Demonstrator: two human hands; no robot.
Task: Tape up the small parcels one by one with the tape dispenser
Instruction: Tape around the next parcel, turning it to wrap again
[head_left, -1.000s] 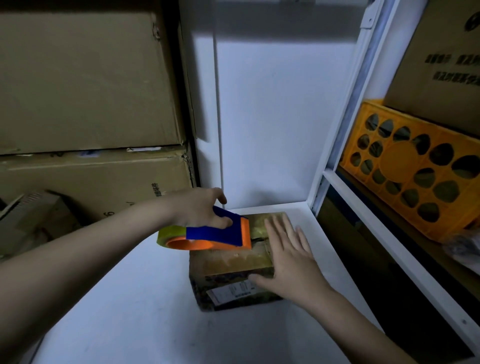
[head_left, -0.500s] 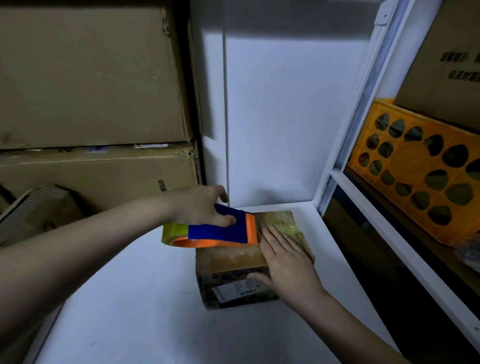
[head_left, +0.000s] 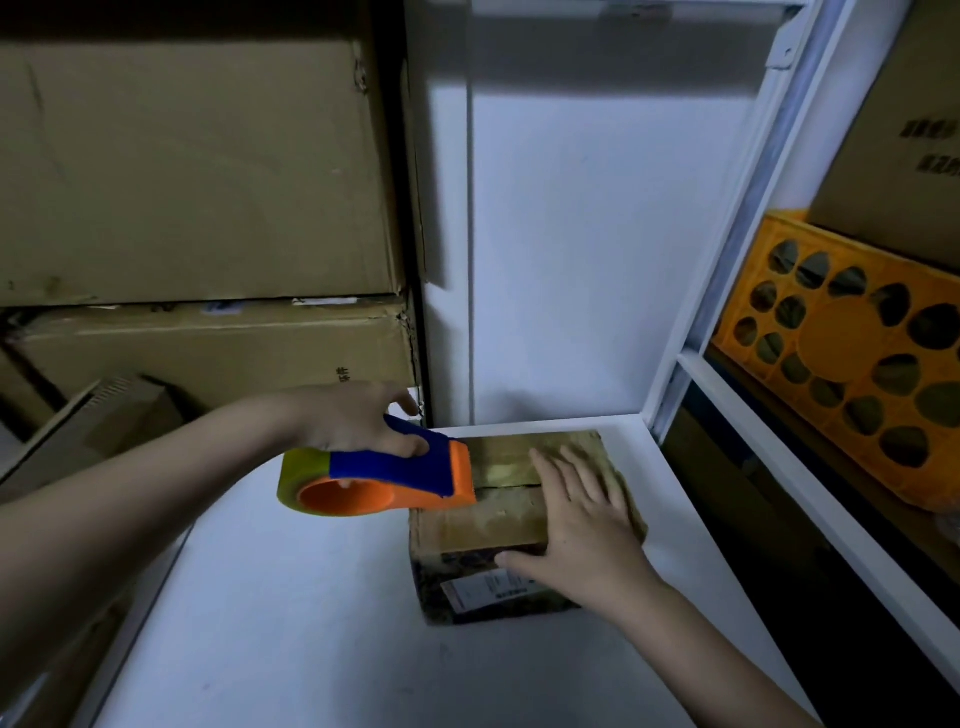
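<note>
A small brown cardboard parcel (head_left: 493, 514) sits on the white table (head_left: 311, 623), with a white label on its near side. My left hand (head_left: 358, 421) grips the blue and orange tape dispenser (head_left: 384, 480), which carries a yellowish tape roll. The dispenser's orange front edge meets the parcel's top at its left edge. My right hand (head_left: 582, 525) lies flat on the right half of the parcel's top, fingers straight, thumb against the near side.
Large cardboard boxes (head_left: 197, 208) are stacked at the left, right up against the table. A white wall stands behind. To the right, a white shelf frame (head_left: 737, 395) holds an orange perforated crate (head_left: 852, 353) with another box above it.
The dispenser has shifted slightly left along the parcel's top. My right hand has slid a little toward me on the parcel and stays flat.
</note>
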